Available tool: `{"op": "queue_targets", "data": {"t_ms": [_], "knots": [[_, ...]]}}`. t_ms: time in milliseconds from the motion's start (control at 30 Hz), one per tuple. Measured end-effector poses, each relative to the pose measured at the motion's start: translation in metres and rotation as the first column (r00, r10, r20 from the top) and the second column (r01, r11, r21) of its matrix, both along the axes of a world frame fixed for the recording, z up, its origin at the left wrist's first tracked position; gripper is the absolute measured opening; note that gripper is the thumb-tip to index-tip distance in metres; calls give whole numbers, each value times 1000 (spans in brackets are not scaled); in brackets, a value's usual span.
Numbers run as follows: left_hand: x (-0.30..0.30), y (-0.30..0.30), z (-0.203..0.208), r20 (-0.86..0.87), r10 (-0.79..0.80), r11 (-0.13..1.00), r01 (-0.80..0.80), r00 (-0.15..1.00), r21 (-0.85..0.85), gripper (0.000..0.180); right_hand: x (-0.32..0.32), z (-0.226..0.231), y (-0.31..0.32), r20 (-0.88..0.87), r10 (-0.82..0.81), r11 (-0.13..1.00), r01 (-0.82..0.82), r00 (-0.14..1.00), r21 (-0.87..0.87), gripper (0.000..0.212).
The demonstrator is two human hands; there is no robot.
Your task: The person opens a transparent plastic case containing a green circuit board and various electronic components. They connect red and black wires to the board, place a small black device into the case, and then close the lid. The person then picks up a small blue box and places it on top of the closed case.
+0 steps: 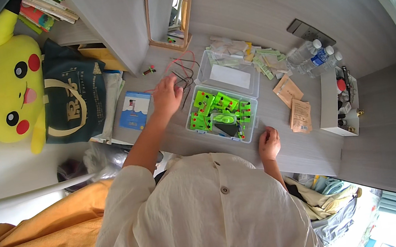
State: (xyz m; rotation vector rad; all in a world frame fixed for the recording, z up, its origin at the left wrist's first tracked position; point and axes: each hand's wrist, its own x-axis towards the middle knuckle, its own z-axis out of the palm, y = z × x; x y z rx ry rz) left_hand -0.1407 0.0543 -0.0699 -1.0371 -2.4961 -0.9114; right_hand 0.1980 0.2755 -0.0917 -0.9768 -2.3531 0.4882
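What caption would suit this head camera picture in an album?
Left hand reaching to wires beside a clear box of green parts; right hand resting on the desk.
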Motion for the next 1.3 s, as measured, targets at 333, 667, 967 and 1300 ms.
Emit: {"op": "queue_targets", "data": {"t_ms": [333, 667, 967, 1300], "knots": [[-17, 7, -16, 231, 107, 966, -47, 967, -254, 38, 2, -5, 1, 46, -23, 1000, 23, 999, 9, 19], [-23, -7, 2, 700, -214, 819, -265, 682, 509, 25, 5, -33, 6, 26, 9, 989, -13, 1000, 148, 15], [82, 34, 78, 419, -517, 765, 183, 747, 618, 19, 8, -46, 10, 7, 16, 963, -17, 1000, 269, 12], [75, 52, 128, 372, -690, 553, 120, 621, 824, 18, 9, -44, 9, -16, 10, 989, -7, 1000, 147, 12]]}}
